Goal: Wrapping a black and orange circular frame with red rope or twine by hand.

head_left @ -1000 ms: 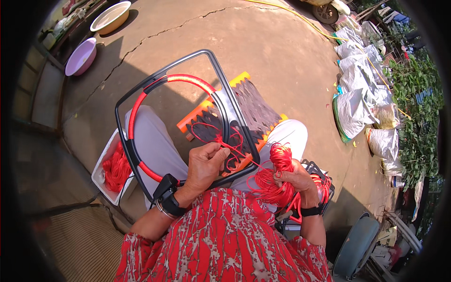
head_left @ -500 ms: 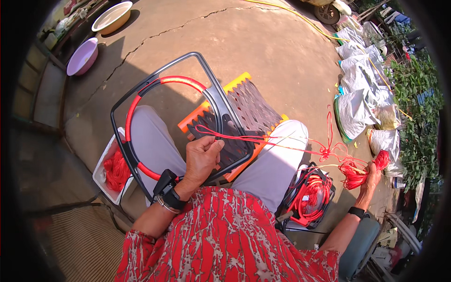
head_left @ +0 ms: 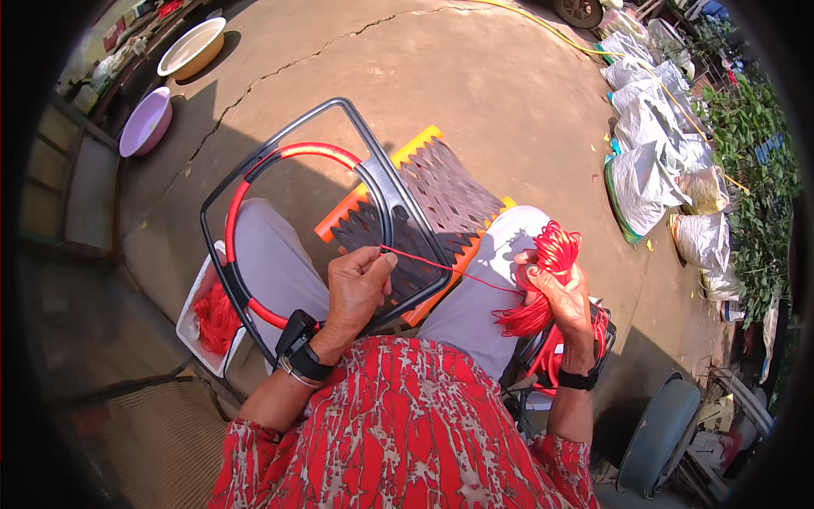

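Note:
A dark metal frame (head_left: pixel 335 109) with a ring inside it leans over my lap; much of the ring is wrapped in red cord (head_left: pixel 320 151). My left hand (head_left: pixel 356 282) pinches the cord against the ring's unwrapped black lower right side. From there one red strand (head_left: pixel 458 273) runs taut to the right. Over my right knee, my right hand (head_left: pixel 560 293) is closed around a bundle of red cord (head_left: pixel 555 246), whose loops stick out above and below the fingers.
Past the frame stands a low orange stool (head_left: pixel 432 134) with a dark woven seat. A white tub (head_left: pixel 188 316) with red cord is at my left, another partly wrapped frame (head_left: pixel 604 327) at my right. Basins (head_left: pixel 146 123) lie far left, white sacks (head_left: pixel 644 191) far right.
My right hand has come in from the far right to above my right knee with the cord bundle. The long loose loops between the hands are now one strand. My left hand stays at the ring.

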`<state>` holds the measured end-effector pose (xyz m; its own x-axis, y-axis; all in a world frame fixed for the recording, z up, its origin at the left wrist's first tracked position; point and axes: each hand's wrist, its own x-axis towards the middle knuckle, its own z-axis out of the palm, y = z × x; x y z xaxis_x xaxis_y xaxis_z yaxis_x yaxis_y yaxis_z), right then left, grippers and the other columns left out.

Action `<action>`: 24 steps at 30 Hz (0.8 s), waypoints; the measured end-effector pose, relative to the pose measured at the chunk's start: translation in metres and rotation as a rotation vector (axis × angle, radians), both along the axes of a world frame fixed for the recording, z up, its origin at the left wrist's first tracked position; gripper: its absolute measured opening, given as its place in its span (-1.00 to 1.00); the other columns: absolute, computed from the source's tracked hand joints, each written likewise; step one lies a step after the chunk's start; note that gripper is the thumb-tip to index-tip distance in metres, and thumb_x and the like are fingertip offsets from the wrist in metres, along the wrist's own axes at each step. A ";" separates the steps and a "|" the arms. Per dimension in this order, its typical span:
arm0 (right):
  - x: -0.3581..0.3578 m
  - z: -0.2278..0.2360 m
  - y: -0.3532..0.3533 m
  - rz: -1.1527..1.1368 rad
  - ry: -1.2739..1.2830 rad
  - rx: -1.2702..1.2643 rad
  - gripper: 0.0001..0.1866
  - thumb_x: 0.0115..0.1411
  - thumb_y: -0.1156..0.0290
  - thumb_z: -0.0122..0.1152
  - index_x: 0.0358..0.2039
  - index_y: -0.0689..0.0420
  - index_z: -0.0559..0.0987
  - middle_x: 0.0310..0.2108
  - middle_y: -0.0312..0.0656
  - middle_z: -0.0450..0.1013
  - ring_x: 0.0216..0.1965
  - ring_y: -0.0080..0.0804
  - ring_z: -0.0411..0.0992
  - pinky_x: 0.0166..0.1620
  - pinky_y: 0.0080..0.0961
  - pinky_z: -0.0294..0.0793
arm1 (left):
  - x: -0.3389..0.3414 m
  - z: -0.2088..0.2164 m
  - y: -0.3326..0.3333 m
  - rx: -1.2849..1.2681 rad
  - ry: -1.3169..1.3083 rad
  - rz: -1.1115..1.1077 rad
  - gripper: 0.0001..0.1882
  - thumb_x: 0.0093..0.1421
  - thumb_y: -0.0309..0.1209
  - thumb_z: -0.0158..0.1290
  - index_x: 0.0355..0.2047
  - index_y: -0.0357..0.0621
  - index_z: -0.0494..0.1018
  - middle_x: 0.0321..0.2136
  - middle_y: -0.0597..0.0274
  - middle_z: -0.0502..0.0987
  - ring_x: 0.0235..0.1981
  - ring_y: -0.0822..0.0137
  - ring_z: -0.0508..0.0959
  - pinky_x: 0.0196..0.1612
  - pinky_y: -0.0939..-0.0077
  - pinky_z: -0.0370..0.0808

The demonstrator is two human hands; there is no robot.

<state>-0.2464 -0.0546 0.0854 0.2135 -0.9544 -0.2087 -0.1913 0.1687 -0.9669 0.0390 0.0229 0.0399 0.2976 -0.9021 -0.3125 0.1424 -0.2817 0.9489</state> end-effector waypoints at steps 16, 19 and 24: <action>0.032 0.025 0.029 0.160 -0.049 0.162 -0.88 -0.01 0.62 0.14 -0.40 0.27 0.54 -0.59 -0.33 0.42 -0.66 -0.66 0.29 -0.60 -0.67 0.23 | -0.001 0.005 -0.008 0.103 0.434 -0.089 -0.78 0.27 -0.32 0.02 -0.31 -0.26 0.49 -0.72 0.21 0.47 -0.81 0.48 0.40 -0.78 0.64 0.26; 0.027 0.022 0.031 0.167 -0.078 0.148 -0.87 0.00 0.62 0.14 -0.38 0.28 0.55 -0.59 -0.34 0.42 -0.66 -0.68 0.28 -0.60 -0.67 0.22 | -0.001 0.001 -0.008 0.112 0.452 -0.120 -0.78 0.23 -0.34 0.01 -0.32 -0.30 0.46 -0.72 0.16 0.47 -0.82 0.43 0.40 -0.78 0.62 0.27; 0.013 -0.001 0.028 0.137 0.044 0.235 -0.87 0.04 0.56 0.15 -0.36 0.27 0.56 -0.58 -0.35 0.42 -0.64 -0.69 0.29 -0.60 -0.66 0.24 | 0.000 -0.002 -0.007 0.117 0.450 -0.106 -0.80 0.18 -0.39 0.02 -0.35 -0.34 0.44 -0.73 0.11 0.47 -0.83 0.40 0.39 -0.79 0.61 0.27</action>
<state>-0.2330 -0.0269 0.0845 0.3229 -0.8416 -0.4329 -0.2683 0.3573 -0.8946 0.0391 0.0156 0.0376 0.0176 -0.8712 -0.4907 0.4969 -0.4183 0.7604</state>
